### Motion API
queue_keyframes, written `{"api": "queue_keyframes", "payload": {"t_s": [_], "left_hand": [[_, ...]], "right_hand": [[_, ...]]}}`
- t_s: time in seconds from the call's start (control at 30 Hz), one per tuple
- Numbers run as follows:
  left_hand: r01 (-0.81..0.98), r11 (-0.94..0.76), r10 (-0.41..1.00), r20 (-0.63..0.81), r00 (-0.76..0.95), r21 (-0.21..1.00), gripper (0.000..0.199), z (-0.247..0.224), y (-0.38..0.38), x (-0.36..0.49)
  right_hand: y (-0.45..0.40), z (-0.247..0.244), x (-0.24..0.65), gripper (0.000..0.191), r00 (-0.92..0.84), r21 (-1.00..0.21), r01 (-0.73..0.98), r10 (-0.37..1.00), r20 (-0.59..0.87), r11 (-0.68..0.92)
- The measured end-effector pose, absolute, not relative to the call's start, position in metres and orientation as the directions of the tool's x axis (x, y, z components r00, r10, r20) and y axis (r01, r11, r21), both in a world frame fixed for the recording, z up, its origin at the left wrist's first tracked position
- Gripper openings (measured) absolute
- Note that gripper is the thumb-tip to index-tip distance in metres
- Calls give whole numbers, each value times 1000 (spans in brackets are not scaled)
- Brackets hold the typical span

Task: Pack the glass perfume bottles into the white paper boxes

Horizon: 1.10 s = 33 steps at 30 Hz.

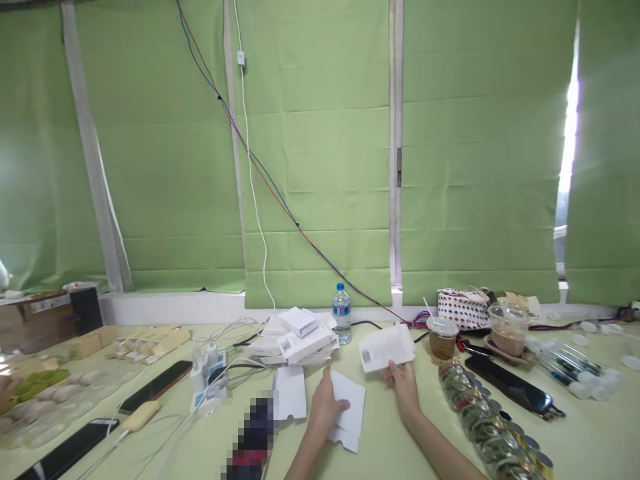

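Observation:
My left hand [325, 403] is closed at the left edge of some flat white cards [351, 400], its thumb lying over them. One of these cards has a notched lower edge. In my right hand [404, 387] is a flat white carton [387, 348] with small print and a barcode-like patch, pinched at its lower edge and tilted above the table. Left of my left hand lies another notched white card [291, 393]. Behind it is a loose pile of white cartons [305, 343], some with printed labels.
A water bottle [342, 317] stands behind the cards. On the right are a drink cup [443, 339], a row of small lidded jars [483, 417] and a black pouch [513, 383]. A power strip [210, 380], cables and dark phones [155, 387] lie left.

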<state>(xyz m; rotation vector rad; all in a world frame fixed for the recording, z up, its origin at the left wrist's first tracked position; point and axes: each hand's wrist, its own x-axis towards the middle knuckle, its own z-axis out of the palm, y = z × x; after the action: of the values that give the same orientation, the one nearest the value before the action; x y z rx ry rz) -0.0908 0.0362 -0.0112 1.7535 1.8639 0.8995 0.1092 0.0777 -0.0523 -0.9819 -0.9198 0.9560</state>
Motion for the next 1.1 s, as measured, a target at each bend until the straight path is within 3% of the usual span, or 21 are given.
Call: {"api": "queue_keyframes", "payload": {"t_s": [0.23, 0.43, 0.57, 0.77, 0.93, 1.1], "left_hand": [[435, -76, 980, 149, -136, 897, 42, -20, 45, -92], [221, -151, 974, 183, -136, 964, 53, -36, 42, -70], [163, -160, 977, 180, -113, 974, 62, -41, 39, -63], [223, -180, 971, 209, -117, 958, 50, -42, 36, -64], [351, -199, 966, 244, -89, 915, 34, -44, 36, -66], [499, -242, 965, 262, 32, 832, 16, -41, 30, -63]], "right_hand": [[69, -50, 98, 56, 86, -949, -225, 975, 206, 221], [51, -50, 90, 48, -56, -961, -190, 975, 215, 201], [54, -54, 92, 53, 27, -959, -206, 981, 194, 195], [75, -48, 116, 57, 330, -951, -193, 929, 169, 241], [89, -42, 119, 50, 200, -971, -75, 957, 208, 227], [83, -56, 119, 32, 168, -946, 235, 949, 266, 224]]}}
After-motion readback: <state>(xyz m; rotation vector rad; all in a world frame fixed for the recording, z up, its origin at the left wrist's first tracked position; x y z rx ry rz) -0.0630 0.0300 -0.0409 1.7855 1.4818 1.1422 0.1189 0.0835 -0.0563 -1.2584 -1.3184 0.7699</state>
